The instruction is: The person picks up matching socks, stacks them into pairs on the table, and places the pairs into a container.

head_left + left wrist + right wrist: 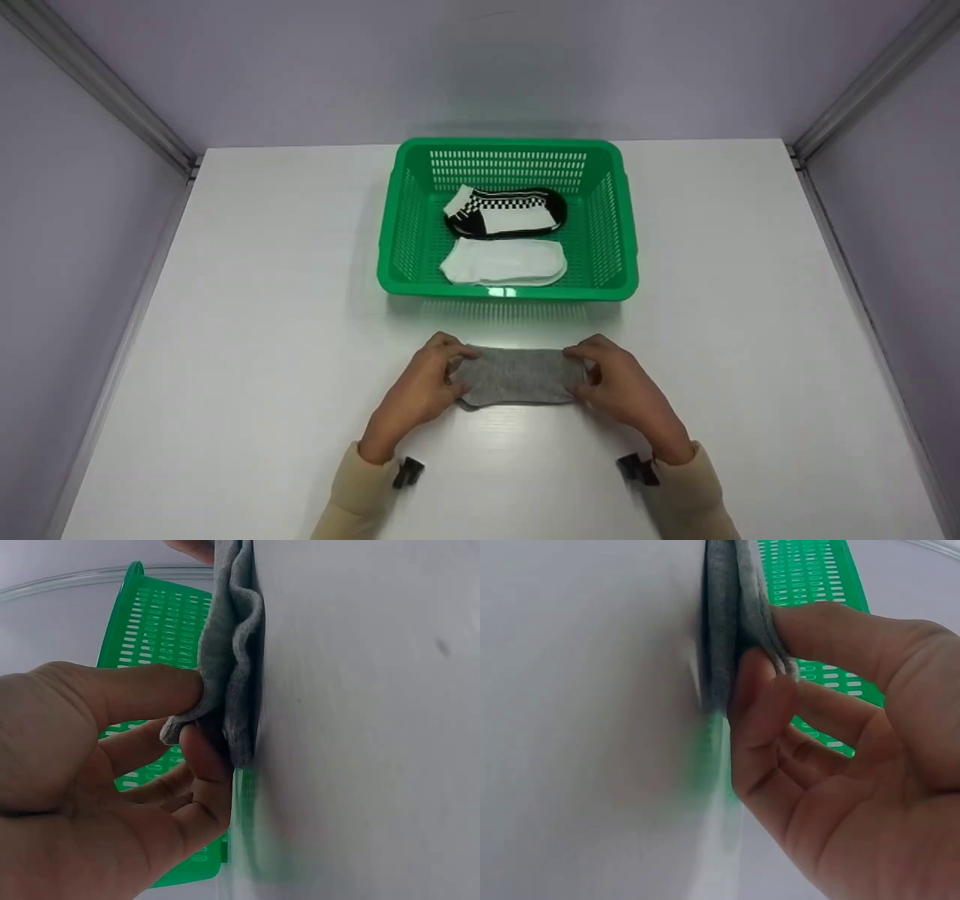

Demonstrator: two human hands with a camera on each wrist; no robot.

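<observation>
A pair of grey socks [521, 376], laid one over the other, lies flat across the white table in front of the basket. At its left end my left hand [426, 379] pinches the upper layer between thumb and fingers. My right hand [619, 382] pinches the opposite end the same way. In the left wrist view, the grey fabric [217, 652] is lifted a little at its edge, with a lower layer beneath. The right wrist view shows thumb and fingertips [780, 694] around the upper layer of the cloth [751, 592].
Beyond the hands stands a green plastic basket [506, 294] with slotted walls. Inside it lie black-and-white checkered socks [517, 214] at the back and white socks [506, 261] at the front. Pale panels [300, 75] enclose the white table [247, 315] at back and sides.
</observation>
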